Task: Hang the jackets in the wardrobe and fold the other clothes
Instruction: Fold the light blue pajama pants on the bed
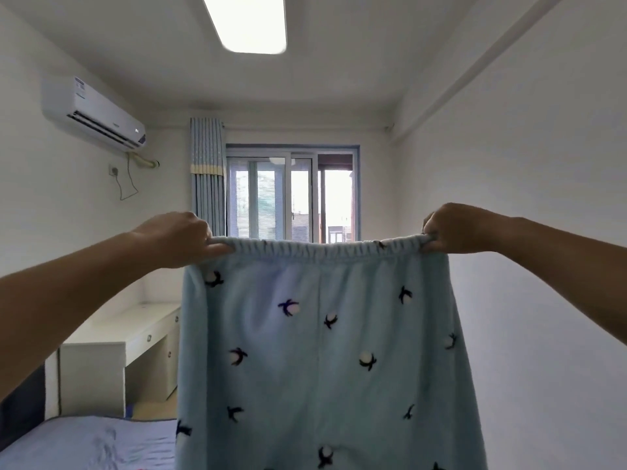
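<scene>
— Where are the trousers (322,351)?
— Hanging centre, left hand (176,237) and right hand (454,228) pinching the waistband, blocking the window (291,195).
— Around?
— Desk (135,337), bed (84,442) left.

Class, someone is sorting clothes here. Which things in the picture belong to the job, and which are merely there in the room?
Belong to the job:
blue patterned trousers, held up by the waistband
left hand and right hand, each gripping one end of it

Merely in the room:
bed
white desk
air conditioner
curtain
window
ceiling light
</scene>
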The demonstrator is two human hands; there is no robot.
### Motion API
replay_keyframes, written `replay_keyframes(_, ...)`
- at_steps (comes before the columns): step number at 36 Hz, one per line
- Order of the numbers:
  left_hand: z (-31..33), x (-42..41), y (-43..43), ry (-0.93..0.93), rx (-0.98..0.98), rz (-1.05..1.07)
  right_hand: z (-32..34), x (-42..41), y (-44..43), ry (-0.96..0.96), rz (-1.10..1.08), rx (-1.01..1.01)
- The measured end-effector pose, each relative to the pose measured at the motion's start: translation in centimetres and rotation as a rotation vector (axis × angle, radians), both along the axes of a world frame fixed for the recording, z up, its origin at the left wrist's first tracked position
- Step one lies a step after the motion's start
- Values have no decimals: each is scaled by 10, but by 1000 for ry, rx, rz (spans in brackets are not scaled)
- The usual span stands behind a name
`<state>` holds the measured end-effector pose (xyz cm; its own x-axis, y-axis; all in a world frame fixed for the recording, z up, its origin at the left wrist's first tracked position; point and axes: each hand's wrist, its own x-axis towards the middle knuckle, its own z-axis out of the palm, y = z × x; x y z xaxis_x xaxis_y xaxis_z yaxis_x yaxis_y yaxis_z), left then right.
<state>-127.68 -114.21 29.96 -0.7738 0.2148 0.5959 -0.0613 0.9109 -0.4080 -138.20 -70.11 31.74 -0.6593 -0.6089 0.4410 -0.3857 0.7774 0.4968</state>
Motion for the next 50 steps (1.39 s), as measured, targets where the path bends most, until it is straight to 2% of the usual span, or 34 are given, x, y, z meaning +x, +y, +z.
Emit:
replay_keyframes(3, 3, -2, -1, -17, 265, -142, 1, -4, 7, -75, 171, -343)
replay_keyframes(5, 6, -1, -2, 6, 357, -179, 1, -1, 6, -127, 128, -302)
replay_keyframes(8, 19, 8, -5, 205, 336, -263, 9, 3, 7, -53, 133, -269)
replay_keyframes(10, 23, 11, -7, 351, 216, -298, 13, 3, 7, 101, 338, -414)
replay_keyframes(11, 19, 10, -8, 310, 132, -251, 11, 4, 5, 114, 357, -443)
replay_keyframes(12, 9, 5, -5, 188, 55, -154, 4, 6, -1, 54, 298, -400)
replay_keyframes(13, -6, 1, -4, 45, -4, -45, -8, 4, -7, -23, 163, -273)
replay_keyframes(15, -25, -5, -7, -81, 66, -21, -34, -2, -16, -144, 9, -113)
replay_keyframes(18, -29, -1, -19, -9, 220, -108, -43, -14, -10, -169, 56, -208)
replay_keyframes(20, -30, 1, -25, -34, 242, -118, -48, -20, -10, -230, 94, -231)
replay_keyframes(24, -26, 4, -29, 50, 211, -221, -50, -18, -18, -308, 246, -430)
replay_keyframes(27, -15, 11, -38, 216, 126, -281, -45, -20, -13, -202, 373, -625)
replay_keyframes(28, -17, 13, -40, 189, 100, -210, -48, -18, -13, -221, 313, -577)
replay_keyframes(30, -28, 15, -42, -12, 81, 1, -67, -17, -12, -309, 44, -337)
replay_keyframes(31, -34, 15, -44, -75, 106, 39, -73, -19, -9, -323, -25, -296)
replay_keyframes(34, -41, 19, -53, -65, 335, -54, -71, -23, 4, -356, 92, -581)
replay_keyframes(38, -52, 24, -44, -107, 550, -124, -77, -13, -4, -513, 184, -706)
replay_keyframes(40, -60, 23, -29, 1, 529, -152, -82, -5, -13, -568, 310, -852)
replay_keyframes(44, -78, 29, -6, 154, 517, -365, -98, 8, -19, -631, 580, -1115)
replay_keyframes(49, -109, 26, 10, -8, 432, -345, -141, 22, -27, -676, 616, -1185)
replay_keyframes(50, -116, 29, 13, 7, 411, -351, -149, 26, -25, -672, 663, -1235)
